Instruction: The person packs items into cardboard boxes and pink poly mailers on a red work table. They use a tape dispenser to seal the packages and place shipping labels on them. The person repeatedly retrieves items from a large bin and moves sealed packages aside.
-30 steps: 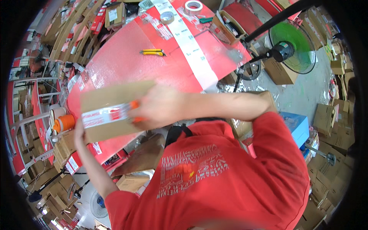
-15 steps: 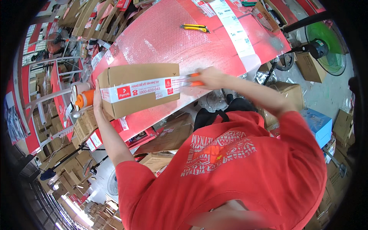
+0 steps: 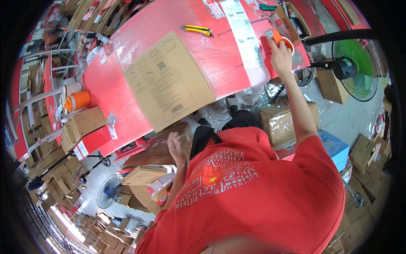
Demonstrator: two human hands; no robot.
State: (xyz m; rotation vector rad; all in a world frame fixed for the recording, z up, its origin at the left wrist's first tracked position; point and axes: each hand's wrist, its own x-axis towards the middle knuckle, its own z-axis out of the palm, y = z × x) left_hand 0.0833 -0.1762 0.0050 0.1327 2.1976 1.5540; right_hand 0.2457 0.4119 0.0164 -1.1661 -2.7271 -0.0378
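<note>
A brown cardboard carton [image 3: 169,84] lies on the red table [image 3: 228,78] with a broad printed face up, showing line drawings and text. Near its front edge, by my body, my left hand [image 3: 176,147] hangs in the air with fingers apart, touching nothing. My right arm reaches out to the table's right end. There my right hand [image 3: 281,59] has its fingers around an orange tape dispenser [image 3: 285,42], at the table surface; part of the dispenser is hidden by the hand.
A yellow cutter knife [image 3: 197,29] lies on bubble wrap [image 3: 156,19] beyond the carton. A strip of white labels [image 3: 243,34] crosses the table. To the right stand an open box [image 3: 292,21] and a green fan [image 3: 357,63]; at left, an orange jug [image 3: 77,101].
The carton has been turned from its taped side onto a broad face. My left hand has let go of it and drawn back. My right hand has carried the tape dispenser to the right.
</note>
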